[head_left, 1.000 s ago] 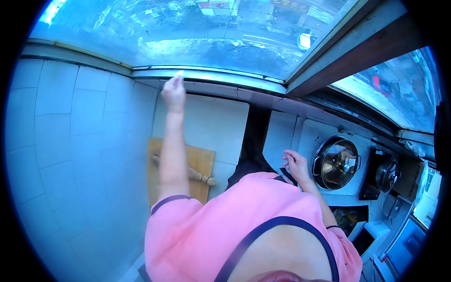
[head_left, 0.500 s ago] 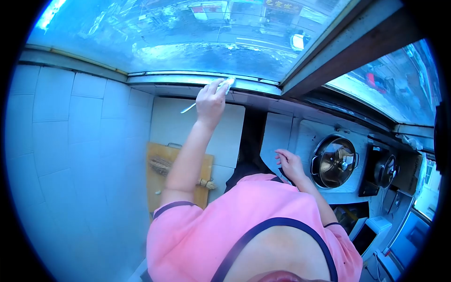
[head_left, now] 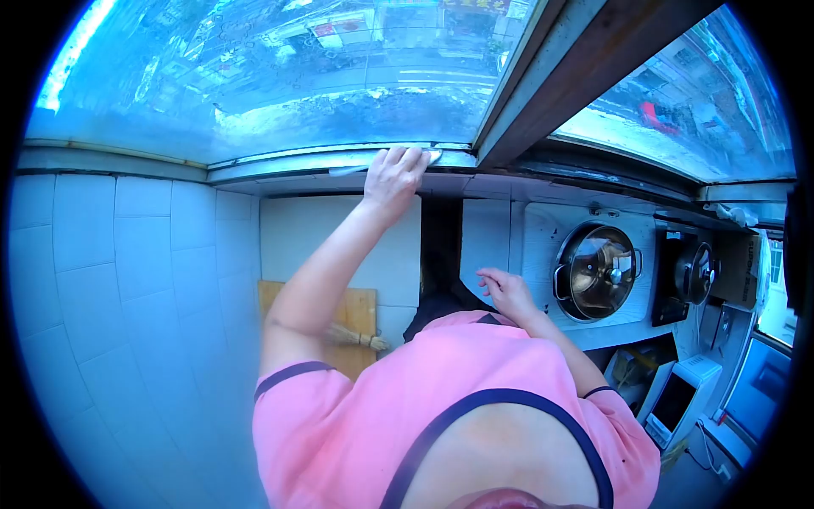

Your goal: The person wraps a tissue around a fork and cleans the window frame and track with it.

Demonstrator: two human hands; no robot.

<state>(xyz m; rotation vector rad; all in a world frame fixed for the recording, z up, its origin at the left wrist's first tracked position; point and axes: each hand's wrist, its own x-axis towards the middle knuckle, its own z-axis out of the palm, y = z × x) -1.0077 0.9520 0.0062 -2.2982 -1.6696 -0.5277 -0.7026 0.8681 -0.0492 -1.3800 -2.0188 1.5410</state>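
My left hand [head_left: 395,180] is closed round a small pale tool [head_left: 435,157], pressed to the metal window frame [head_left: 297,161]. The tool's whitish end shows right of the fingers and a pale strip, perhaps its handle, shows left of them; the rest is hidden by the hand. Above the frame is the streaked window glass [head_left: 280,85]. My right hand [head_left: 506,291] hangs near my body, left of the lidded pot, its fingers loosely bent and nothing visible in it.
On the right, a large glass-lidded pot [head_left: 600,271] stands beside a smaller one [head_left: 700,273] and a cardboard box [head_left: 736,270]. A wooden board [head_left: 360,305] with a straw whisk [head_left: 360,339] lies below my left arm. A white appliance [head_left: 683,399] is at lower right.
My left hand has moved right along the window frame, and the tool now lies nearly along it. The view has shifted. My right hand stays near my body.
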